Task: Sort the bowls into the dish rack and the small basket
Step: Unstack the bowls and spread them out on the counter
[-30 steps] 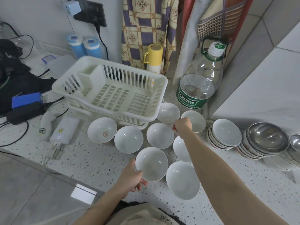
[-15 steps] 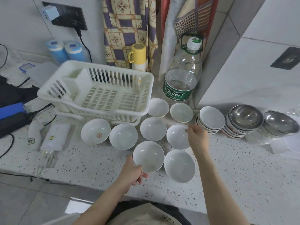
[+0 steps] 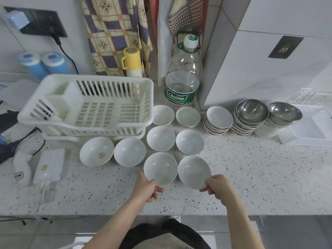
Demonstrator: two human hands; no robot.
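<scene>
Gripping the near rims of two round, glossy white ceramic bowls, the left hand [image 3: 146, 188] holds one [image 3: 160, 168] and the right hand [image 3: 218, 186] its neighbour [image 3: 194, 172]; beyond them stands the white slatted plastic dish rack [image 3: 89, 106] on the speckled white stone counter [image 3: 251, 177].

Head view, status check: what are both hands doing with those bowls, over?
Left hand grips near white ceramic bowl. Right hand grips neighbouring white bowl. White plastic dish rack has no bowls in it. Nothing in the way.
</scene>
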